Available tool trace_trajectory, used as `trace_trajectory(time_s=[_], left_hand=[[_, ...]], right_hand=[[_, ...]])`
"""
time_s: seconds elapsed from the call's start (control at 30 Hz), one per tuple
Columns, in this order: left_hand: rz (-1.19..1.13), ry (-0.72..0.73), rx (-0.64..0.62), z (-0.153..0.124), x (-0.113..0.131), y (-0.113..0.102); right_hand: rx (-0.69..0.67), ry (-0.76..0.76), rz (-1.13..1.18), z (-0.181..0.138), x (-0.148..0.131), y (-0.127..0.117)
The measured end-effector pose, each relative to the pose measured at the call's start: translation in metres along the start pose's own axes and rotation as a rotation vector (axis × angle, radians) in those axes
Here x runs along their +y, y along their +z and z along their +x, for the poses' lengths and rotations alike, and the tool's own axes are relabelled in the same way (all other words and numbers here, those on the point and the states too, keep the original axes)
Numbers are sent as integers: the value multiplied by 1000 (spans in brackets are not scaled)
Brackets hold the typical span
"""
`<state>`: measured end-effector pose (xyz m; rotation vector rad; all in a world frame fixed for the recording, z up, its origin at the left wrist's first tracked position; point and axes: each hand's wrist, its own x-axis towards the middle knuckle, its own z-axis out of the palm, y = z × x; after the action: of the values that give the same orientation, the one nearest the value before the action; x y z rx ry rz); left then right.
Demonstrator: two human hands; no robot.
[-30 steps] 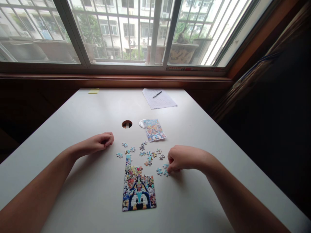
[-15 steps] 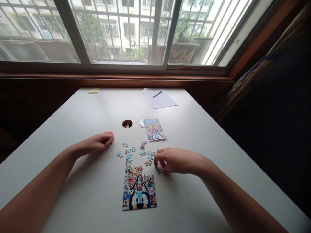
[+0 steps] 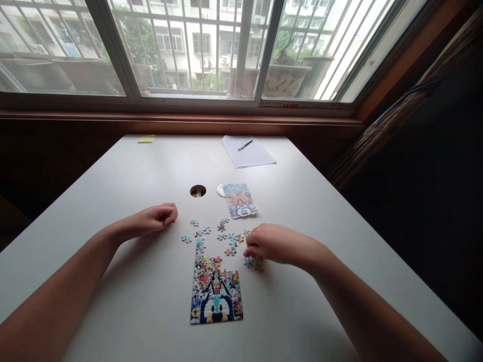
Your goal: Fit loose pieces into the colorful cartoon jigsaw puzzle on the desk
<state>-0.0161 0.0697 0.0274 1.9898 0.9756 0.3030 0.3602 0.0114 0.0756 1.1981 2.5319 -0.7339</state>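
Observation:
A partly assembled jigsaw puzzle [image 3: 217, 296] with a blue cartoon dog's face lies near the front, its upper edge stepped and its left column reaching highest. Several loose jigsaw pieces [image 3: 231, 250] are scattered beyond it. My right hand [image 3: 273, 244] hovers at the right of these, fingers drawn together over a few jigsaw pieces [image 3: 253, 262]; whether something is pinched in the fingertips I cannot make out. Curled into a loose fist, my left hand [image 3: 164, 216] rests on the table, left of the loose pieces, with nothing visible in it.
A small picture sheet [image 3: 240, 200] of the same design overlaps a silvery round cover [image 3: 221, 190]. Left of it is a round hole [image 3: 197, 191] in the white table [image 3: 132, 296]. Paper sheets [image 3: 252, 157] with a pen [image 3: 245, 145] and yellow sticky notes [image 3: 146, 139] lie by the window.
My right hand has lifted slightly away from the pieces under it, and its fingers have drawn closer together. The left hand stays put.

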Motion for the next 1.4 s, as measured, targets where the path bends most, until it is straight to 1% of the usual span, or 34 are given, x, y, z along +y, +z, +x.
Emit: trace_trajectory(time_s=[0.07, 0.2, 0.3, 0.53, 0.7, 0.83, 1.0, 1.23, 1.4], left_hand=[[-1, -2, -1, 0, 0, 0], [-4, 6, -1, 0, 0, 0], [3, 6, -3, 0, 0, 0], [-22, 19, -2, 0, 2, 0], [-21, 12, -3, 0, 2, 0], [-11, 6, -5, 0, 4, -1], [-26, 11, -6, 0, 6, -1], [-32, 4, -6, 0, 4, 0], [-28, 3, -7, 0, 4, 0]], right_hand=[[19, -34, 30, -3, 1, -2], [32, -157, 120, -4, 5, 1], [12, -183, 133, -1, 5, 6], [7, -134, 105, 2, 6, 9], [-10, -100, 93, -1, 5, 6], [-3, -145, 135, -2, 1, 4], [-43, -199, 159, 3, 0, 7], [-40, -104, 149, 2, 1, 6], [-27, -79, 134, 4, 2, 8]])
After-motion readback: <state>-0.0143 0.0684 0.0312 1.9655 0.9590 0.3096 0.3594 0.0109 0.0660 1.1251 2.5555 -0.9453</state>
